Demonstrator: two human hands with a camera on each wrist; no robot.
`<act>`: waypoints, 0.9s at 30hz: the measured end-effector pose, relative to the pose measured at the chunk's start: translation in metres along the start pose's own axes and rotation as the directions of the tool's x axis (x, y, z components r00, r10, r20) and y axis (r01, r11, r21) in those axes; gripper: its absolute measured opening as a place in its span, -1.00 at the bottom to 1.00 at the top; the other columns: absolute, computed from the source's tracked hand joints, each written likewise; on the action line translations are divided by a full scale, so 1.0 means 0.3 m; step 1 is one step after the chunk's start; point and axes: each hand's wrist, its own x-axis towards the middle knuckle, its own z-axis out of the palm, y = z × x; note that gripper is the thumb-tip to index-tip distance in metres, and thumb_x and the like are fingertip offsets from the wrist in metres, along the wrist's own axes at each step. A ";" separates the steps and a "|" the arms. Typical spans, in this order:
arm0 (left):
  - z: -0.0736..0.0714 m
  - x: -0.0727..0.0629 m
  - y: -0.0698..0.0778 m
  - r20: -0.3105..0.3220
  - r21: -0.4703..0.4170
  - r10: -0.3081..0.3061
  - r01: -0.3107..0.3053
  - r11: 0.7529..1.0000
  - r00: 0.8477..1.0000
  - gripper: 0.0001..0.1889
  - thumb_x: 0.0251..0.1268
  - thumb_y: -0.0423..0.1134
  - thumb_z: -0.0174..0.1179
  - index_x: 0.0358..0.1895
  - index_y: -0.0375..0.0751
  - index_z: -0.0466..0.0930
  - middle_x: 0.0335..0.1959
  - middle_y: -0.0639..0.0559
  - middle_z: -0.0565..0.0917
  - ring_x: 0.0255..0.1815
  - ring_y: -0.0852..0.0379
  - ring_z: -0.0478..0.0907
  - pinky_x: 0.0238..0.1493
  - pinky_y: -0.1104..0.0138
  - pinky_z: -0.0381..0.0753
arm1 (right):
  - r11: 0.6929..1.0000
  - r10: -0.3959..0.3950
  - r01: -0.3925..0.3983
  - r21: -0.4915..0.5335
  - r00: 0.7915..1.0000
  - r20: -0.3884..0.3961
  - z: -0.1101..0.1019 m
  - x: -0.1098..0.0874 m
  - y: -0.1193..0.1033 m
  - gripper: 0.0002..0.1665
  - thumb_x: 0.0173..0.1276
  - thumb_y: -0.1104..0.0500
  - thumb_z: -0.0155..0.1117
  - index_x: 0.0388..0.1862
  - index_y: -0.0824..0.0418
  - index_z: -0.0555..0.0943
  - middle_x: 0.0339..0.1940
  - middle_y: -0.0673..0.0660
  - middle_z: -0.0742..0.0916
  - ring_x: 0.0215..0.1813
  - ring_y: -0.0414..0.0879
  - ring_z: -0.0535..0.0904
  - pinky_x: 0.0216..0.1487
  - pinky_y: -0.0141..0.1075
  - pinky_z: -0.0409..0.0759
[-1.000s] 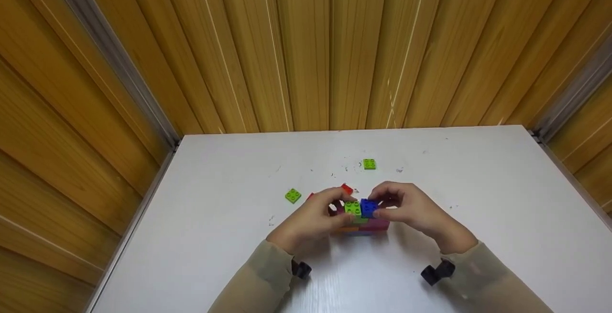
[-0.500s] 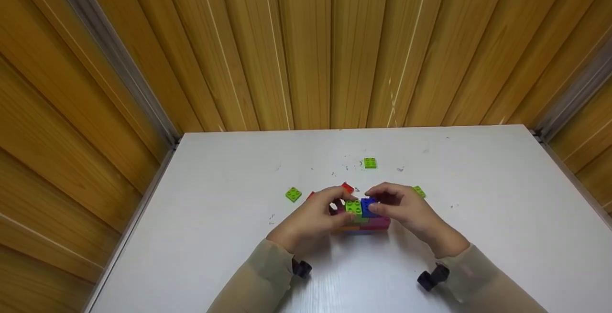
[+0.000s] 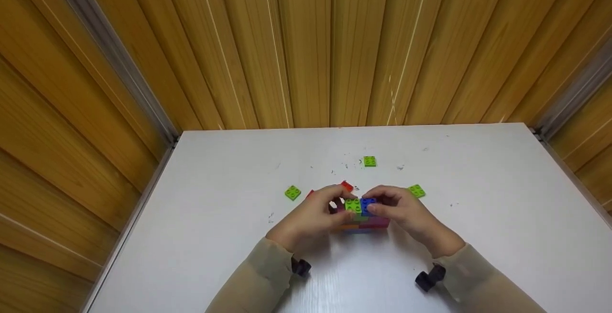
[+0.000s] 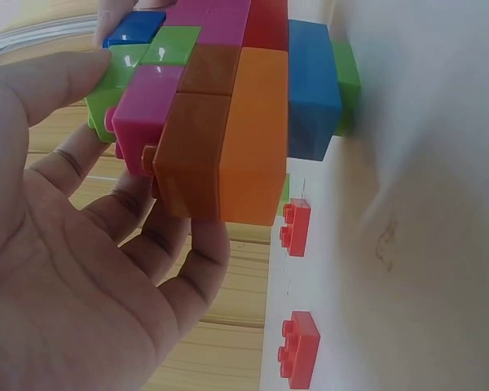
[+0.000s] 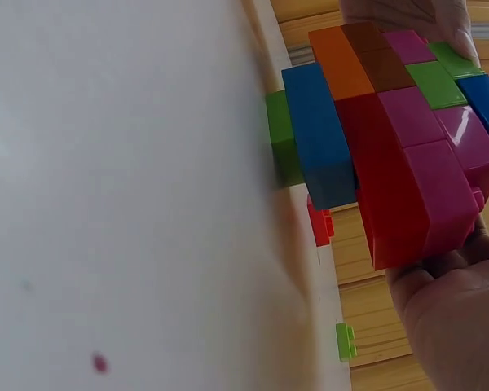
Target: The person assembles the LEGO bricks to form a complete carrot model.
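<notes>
A stack of toy building bricks [image 4: 253, 138] stands on the table, with green, blue, orange, red, brown and magenta layers in both wrist views. At its top, a lime green brick [image 3: 353, 205] sits beside a dark blue brick [image 3: 367, 206]. My left hand [image 3: 311, 220] pinches the lime green brick between thumb and fingers, its other fingers behind the stack. With thumb in front and fingers behind, my right hand [image 3: 411, 215] pinches the blue brick. In the right wrist view, the stack's red end [image 5: 391, 195] faces the camera and fingers curl behind it.
Loose lime green bricks lie on the white table [image 3: 220, 184]: a left one [image 3: 292, 192], a far one [image 3: 369, 161] and a right one [image 3: 417, 190]. Red bricks [image 4: 300, 350] lie behind the stack. Wood-patterned panels [image 3: 306, 50] stand behind the table.
My right hand has shifted slightly left, its thumb now over the front of the blue brick. The right-hand green brick has come into view from behind that hand. The left hand stays almost still.
</notes>
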 end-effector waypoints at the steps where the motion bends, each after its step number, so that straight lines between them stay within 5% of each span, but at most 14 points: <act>1: 0.000 0.000 0.000 0.001 -0.002 -0.001 0.001 1.000 1.000 -0.75 0.57 -0.07 0.43 0.20 0.24 0.73 0.09 0.19 0.70 0.05 0.16 0.60 0.07 0.32 0.66 | 1.000 0.003 -0.003 0.002 1.000 -0.001 0.001 0.000 0.001 -0.60 0.63 0.26 0.43 0.30 0.47 0.69 0.12 -0.18 0.84 0.10 -0.24 0.74 0.16 -0.42 0.71; 27: -0.001 0.006 -0.005 0.006 0.016 0.016 -0.016 1.000 1.000 -0.77 0.59 -0.06 0.38 0.20 0.22 0.73 0.06 0.20 0.70 0.14 0.04 0.62 0.14 0.30 0.64 | 0.997 0.042 -0.044 -0.065 0.999 -0.034 0.006 -0.002 -0.013 -0.65 0.67 0.15 0.41 0.25 0.35 0.77 0.11 -0.07 0.85 0.13 -0.19 0.74 0.19 -0.41 0.70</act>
